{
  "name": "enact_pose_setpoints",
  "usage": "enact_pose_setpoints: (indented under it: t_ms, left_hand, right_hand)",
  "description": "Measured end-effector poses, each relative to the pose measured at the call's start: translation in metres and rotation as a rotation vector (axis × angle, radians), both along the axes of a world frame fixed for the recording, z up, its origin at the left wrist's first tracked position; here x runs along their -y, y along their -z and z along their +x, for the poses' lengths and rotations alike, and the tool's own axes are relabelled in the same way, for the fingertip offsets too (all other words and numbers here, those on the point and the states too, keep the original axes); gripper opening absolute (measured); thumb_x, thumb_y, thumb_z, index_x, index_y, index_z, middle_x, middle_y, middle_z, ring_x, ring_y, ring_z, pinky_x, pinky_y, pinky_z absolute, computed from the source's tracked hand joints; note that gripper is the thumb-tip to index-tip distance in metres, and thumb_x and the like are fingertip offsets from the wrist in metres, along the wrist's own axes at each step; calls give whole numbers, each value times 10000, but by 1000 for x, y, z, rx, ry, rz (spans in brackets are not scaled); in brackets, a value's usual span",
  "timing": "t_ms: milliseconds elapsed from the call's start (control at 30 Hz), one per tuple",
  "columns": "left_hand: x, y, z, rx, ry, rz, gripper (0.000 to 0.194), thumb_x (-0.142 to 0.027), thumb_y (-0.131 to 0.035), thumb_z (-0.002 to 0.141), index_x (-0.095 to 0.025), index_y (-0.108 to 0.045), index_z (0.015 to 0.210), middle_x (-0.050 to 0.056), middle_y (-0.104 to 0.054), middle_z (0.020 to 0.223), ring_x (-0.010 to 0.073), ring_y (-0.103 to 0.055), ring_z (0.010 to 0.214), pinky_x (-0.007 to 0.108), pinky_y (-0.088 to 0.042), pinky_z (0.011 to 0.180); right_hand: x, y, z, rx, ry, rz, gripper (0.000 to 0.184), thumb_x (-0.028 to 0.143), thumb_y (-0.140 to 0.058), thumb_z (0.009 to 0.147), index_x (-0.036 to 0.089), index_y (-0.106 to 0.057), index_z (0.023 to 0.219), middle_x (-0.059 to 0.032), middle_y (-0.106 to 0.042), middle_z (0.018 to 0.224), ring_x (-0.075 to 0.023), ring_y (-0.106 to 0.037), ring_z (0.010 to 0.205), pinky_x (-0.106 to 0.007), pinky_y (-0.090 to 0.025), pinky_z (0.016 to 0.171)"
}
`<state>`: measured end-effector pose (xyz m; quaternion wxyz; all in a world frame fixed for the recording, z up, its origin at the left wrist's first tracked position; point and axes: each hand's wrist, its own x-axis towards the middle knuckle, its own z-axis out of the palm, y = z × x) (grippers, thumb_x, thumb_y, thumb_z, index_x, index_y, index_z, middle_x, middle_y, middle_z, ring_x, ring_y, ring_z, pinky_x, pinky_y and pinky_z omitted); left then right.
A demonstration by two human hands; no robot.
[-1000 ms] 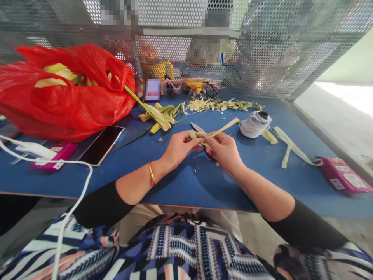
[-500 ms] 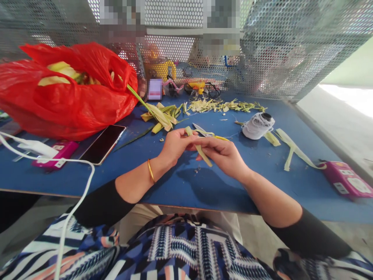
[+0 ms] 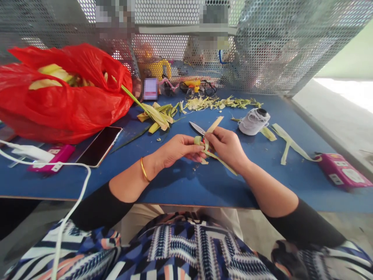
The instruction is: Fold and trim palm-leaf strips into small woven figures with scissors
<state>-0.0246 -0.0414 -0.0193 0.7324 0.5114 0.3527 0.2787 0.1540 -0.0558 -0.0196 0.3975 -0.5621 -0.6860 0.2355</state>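
My left hand (image 3: 185,149) pinches a pale green corn husk strip (image 3: 198,140), which is bent into a loop between the thumb and fingers. The fingers of my right hand (image 3: 229,146) are closed on the upper part of the folded strip, and one end (image 3: 215,123) sticks up above them. A thin tail (image 3: 225,164) hangs down to the right below both hands. A small red bit shows at the fold; I cannot make out what it is. Just behind the hands lie scissors (image 3: 197,128), blades toward the back left, handles hidden by my right hand.
A red plastic bag (image 3: 99,105) of husks fills the left, beside a phone (image 3: 100,147) and white cable (image 3: 87,179). Husk pieces (image 3: 159,116) and scraps (image 3: 204,103) lie behind. A white thread spool (image 3: 253,122), husk strips (image 3: 293,144) and magenta box (image 3: 340,169) sit right.
My hands have shifted apart slightly, the right one rising at the strip. The strip, earlier slanting straight across the fingers, is now looped, with one end up and a tail down to the right.
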Motion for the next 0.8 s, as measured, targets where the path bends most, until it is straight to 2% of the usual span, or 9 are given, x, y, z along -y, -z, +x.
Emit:
enact_pose_setpoints:
  t_ms: [100,200,333,400,467,533,600,700,800]
  left_hand:
    - [1,0,2,-11,-15,33,258,-322,-878,642,-139,-741,763,43,-716,663,128,-655,579,258,-544,623]
    - [5,1,8,-88,-99,155,218,-265,-876,620,-142,-703,665,-12,-632,559,87,-556,506,216,-467,549]
    - [11,2,14,-212,-194,296,195,-186,-771,706,-149,-646,561,-38,-547,472,68,-477,457,190,-376,489]
    - [11,2,13,-212,-220,281,197,-153,-714,733,-153,-641,551,-30,-562,475,71,-493,457,188,-396,499]
    - [8,1,11,-161,-247,163,164,-161,-688,745,-156,-659,583,-6,-618,516,90,-553,478,205,-459,538]
    - [2,-1,7,-95,-278,20,128,-194,-683,753,-155,-678,632,25,-673,569,120,-617,509,242,-520,587]
    - [-3,-2,4,-60,-297,-53,121,-215,-690,752,-148,-683,651,51,-704,601,140,-654,527,261,-544,609]
    - [-6,-4,1,-52,-283,-69,132,-223,-711,743,-134,-685,649,64,-713,610,140,-654,513,250,-537,585]
    - [-5,-5,1,-51,-249,-57,125,-229,-740,742,-122,-706,686,52,-716,628,110,-629,493,226,-523,564]
  right_hand:
    - [1,1,-3,124,20,-6,306,310,-532,841,211,-422,573,51,-434,518,-98,-345,526,-262,-243,524]
    - [3,1,-6,139,34,-29,328,290,-538,815,214,-387,534,52,-409,496,-98,-332,518,-264,-238,521]
    - [2,1,-8,124,53,-114,353,281,-580,795,210,-411,493,50,-423,470,-92,-355,497,-262,-254,508]
    - [1,0,-7,89,61,-178,270,328,-614,808,199,-536,584,56,-453,466,-95,-391,476,-254,-267,488]
    - [0,-2,-4,-13,33,-268,196,383,-634,826,187,-642,812,70,-490,462,-97,-413,426,-244,-282,453]
    - [0,-6,2,-153,-55,-323,303,392,-652,829,180,-642,1045,78,-542,483,-93,-415,378,-235,-295,414]
    - [0,-12,9,-267,-207,-314,390,373,-686,815,186,-632,1154,79,-579,519,-83,-422,367,-223,-304,393]
    - [2,-20,16,-374,-435,-335,316,359,-736,785,178,-719,1044,44,-633,583,-77,-487,412,-213,-344,404]
    - [3,-24,17,-542,-488,-415,284,390,-777,750,162,-762,918,-38,-741,757,-117,-621,529,-243,-468,484]
